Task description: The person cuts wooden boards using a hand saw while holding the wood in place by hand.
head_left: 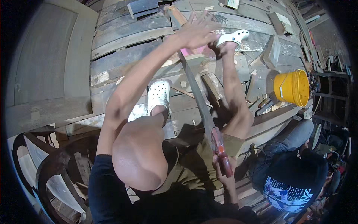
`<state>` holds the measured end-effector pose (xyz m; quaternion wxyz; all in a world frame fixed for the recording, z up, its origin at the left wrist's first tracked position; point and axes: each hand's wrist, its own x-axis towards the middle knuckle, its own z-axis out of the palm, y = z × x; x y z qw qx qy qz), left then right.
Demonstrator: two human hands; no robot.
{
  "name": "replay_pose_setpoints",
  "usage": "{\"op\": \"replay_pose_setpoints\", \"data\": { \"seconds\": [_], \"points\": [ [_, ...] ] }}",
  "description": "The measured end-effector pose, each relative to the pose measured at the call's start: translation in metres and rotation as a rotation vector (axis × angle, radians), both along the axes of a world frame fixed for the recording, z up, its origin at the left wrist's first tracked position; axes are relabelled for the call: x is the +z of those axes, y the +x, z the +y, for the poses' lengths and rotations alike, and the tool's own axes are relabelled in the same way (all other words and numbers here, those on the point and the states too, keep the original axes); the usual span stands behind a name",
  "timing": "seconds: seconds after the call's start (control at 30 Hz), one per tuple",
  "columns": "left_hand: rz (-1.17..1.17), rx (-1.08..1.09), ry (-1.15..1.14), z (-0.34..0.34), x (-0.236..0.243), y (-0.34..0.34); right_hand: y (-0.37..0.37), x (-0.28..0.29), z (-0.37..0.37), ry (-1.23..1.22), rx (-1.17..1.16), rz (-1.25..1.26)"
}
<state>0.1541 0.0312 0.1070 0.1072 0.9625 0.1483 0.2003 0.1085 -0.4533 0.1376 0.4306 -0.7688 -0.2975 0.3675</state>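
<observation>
My left hand (pixel 195 33) is open, fingers spread, over the far end of a long narrow grey piece (pixel 195 89) running between my legs; I cannot tell whether it touches it. Light tan wood (pixel 174 14) and something pink (pixel 190 51) lie beyond and under that hand. At the piece's near end is a red-brown wooden tool (pixel 220 151), its exact kind unclear, with my right hand (pixel 225 166) gripping it. My white clogs (pixel 158 93) rest on the weathered plank floor (pixel 123 41).
A yellow bucket (pixel 291 87) stands at the right among offcuts. Another person in dark clothes (pixel 289 179) sits close at my lower right. A grey panel door (pixel 46 56) and dark curved wooden frames (pixel 56 156) are at the left. Cluttered shelving (pixel 332 93) lines the far right.
</observation>
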Motion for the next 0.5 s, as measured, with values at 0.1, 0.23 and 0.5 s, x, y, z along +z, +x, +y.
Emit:
{"op": "replay_pose_setpoints", "data": {
  "seconds": [0.1,0.23,0.5],
  "points": [
    [0.258,-0.022,-0.171,-0.009,-0.057,-0.023,0.002,0.03,0.027,-0.02,0.052,-0.018],
    [0.246,0.004,-0.395,-0.01,-0.074,-0.022,0.006,0.026,0.017,-0.033,0.142,-0.14],
    [0.4,-0.033,-0.536,-0.018,-0.061,-0.024,0.008,0.049,0.025,-0.015,0.07,-0.133]
  ]
}}
